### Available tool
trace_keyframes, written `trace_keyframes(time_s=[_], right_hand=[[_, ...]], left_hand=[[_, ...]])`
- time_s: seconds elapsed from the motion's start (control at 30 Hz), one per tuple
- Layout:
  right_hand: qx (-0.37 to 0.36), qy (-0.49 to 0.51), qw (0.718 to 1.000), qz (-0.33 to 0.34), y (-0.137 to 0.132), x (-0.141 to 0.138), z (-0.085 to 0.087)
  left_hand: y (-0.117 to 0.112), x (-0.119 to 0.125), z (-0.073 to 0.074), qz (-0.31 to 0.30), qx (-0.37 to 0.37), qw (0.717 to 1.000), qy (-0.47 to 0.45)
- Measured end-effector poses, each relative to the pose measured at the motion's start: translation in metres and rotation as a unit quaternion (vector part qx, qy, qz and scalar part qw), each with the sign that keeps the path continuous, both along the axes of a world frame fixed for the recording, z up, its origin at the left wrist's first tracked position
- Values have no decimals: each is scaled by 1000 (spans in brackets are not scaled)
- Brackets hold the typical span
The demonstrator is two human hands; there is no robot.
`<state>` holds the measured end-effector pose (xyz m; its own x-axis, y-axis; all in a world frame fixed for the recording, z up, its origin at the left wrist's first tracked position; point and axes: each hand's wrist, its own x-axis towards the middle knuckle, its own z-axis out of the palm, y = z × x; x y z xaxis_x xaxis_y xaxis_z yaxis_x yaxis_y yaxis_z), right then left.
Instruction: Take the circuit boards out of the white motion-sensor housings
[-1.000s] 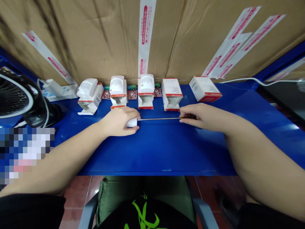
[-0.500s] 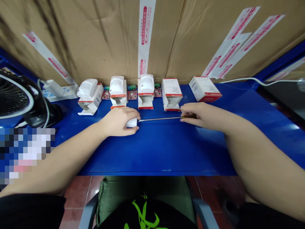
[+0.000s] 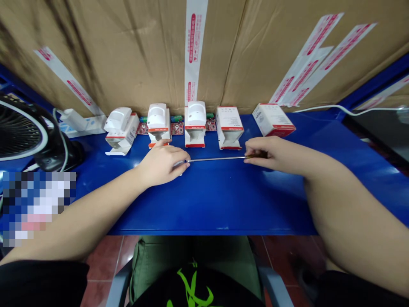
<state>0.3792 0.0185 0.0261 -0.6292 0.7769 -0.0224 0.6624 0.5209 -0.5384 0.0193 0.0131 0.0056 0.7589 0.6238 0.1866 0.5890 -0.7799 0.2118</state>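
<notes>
Hands apart over my blue desk (image 3: 223, 200): left hand (image 3: 161, 164) clamped on a small white plastic piece (image 3: 180, 169), mostly hidden by my fingers; right hand (image 3: 275, 155) pinching a long thin screwdriver (image 3: 217, 159) by its dark handle, tip right at the piece. Piece looks light, so hold its sides; stiff shaft.

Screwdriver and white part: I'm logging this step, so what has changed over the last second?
The right hand has drawn the screwdriver slightly rightward, its tip still at the white plastic part, which the left hand now covers more. Neither hand let go. The row of white sensor units stayed put.
</notes>
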Motion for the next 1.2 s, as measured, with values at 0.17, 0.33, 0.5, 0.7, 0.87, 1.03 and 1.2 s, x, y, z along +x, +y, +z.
trace_keyframes(time_s=[0.17,0.33,0.5,0.7,0.87,1.03,1.2], right_hand=[[-6,5,1000,-8,1,3,-2],[2,-14,1000,-10,8,10,-11],[39,-25,999,9,13,13,-18],[32,-46,998,15,15,18,-19],[-8,-51,999,-8,16,25,-23],[-18,-16,1000,-15,10,21,-15],[84,86,992,41,-8,-30,-8]], left_hand=[[0,0,1,36,-12,998,-44],[11,-12,10,128,-10,986,-103],[18,-22,14,110,-10,991,-76],[13,-15,3,22,-11,996,-81],[11,-6,-10,41,-48,988,-140],[6,6,-16,112,-86,956,-257],[3,18,-19,62,-162,921,-347]])
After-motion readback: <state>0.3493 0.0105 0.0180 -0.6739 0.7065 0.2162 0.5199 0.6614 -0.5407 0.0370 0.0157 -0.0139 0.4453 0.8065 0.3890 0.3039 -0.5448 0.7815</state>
